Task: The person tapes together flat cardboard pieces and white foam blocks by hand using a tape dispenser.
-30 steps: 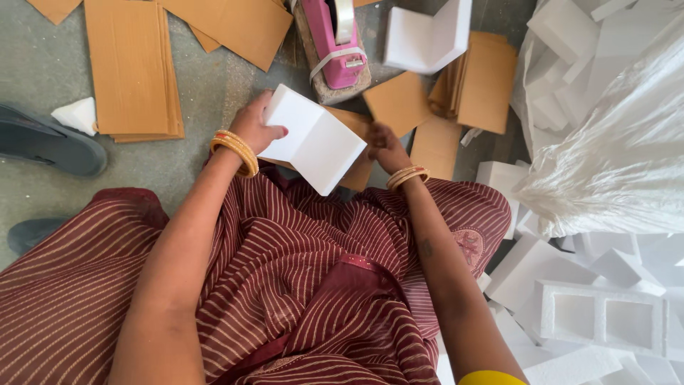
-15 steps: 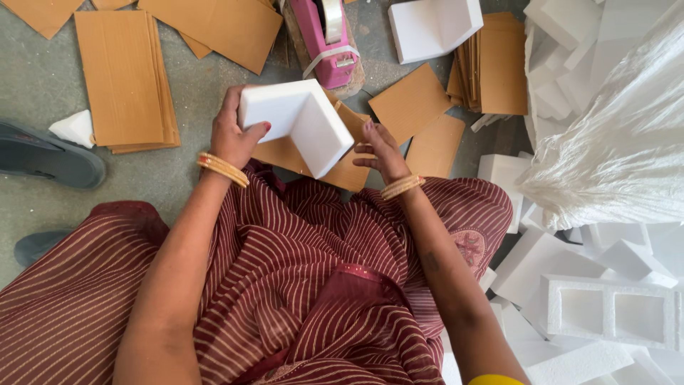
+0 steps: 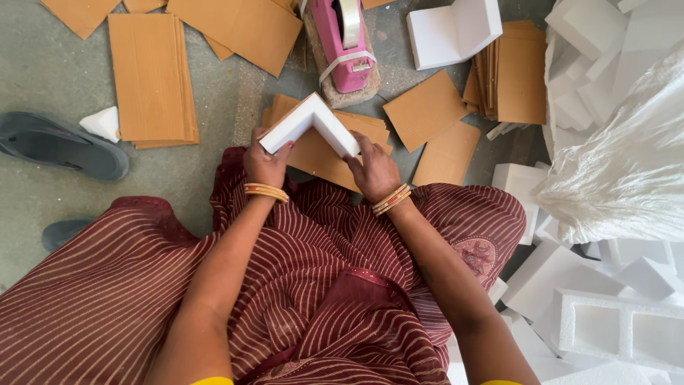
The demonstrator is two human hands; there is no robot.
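- Head view: left hand [image 3: 265, 165] and right hand [image 3: 375, 171] each grip one leg of a white foam corner piece [image 3: 311, 124], apex pointing away.
- Piece sits over the cardboard sheets [image 3: 335, 153] on the floor; contact probably, hard to tell.
- Step in hand: positioning the foam on cardboard.
- Pink tape dispenser [image 3: 344, 44] lies just beyond; reaching it needs one hand freed.

The pink tape dispenser [image 3: 345, 44] runs off the top edge, so its upper end is unseen. To its right, the heap of white foam blocks [image 3: 605, 278] is cut by the right and bottom edges, and a white plastic bag [image 3: 627, 164] covers part of it. Left of the dispenser, a grey sandal [image 3: 60, 146] is clipped by the left edge. Below it, the white foam corner piece [image 3: 310, 125] hides the fingertips of both hands and part of the cardboard beneath.
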